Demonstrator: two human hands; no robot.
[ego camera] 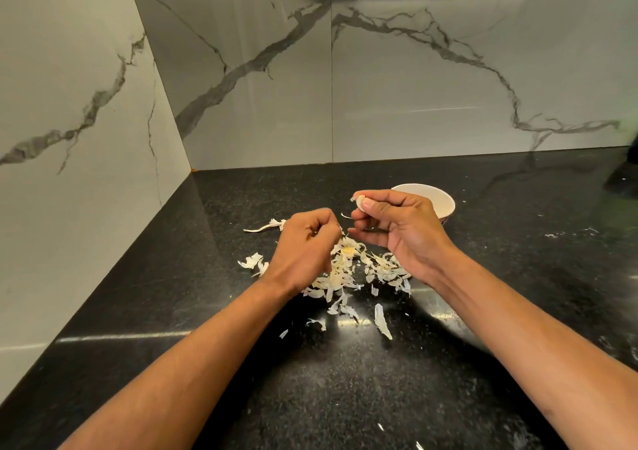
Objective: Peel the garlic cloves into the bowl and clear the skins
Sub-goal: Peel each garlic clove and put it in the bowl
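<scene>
Above the skins (348,270), clove (359,203) tip leftward in right hand (397,232)

Below the hands: loose garlic skins (348,273) litter the desk (448,398) under and between the left hand (305,246) and the right hand (397,232).
Beyond the right hand: a white bowl (443,202) stands just behind it, partly hidden by the fingers.
Left of the left hand: bare desk, then a marble side wall (76,138).
Far side: open desk up to the back wall (414,87).
Near side: dark desk with only a few stray flakes.
Right of the right hand: open desk.
</scene>
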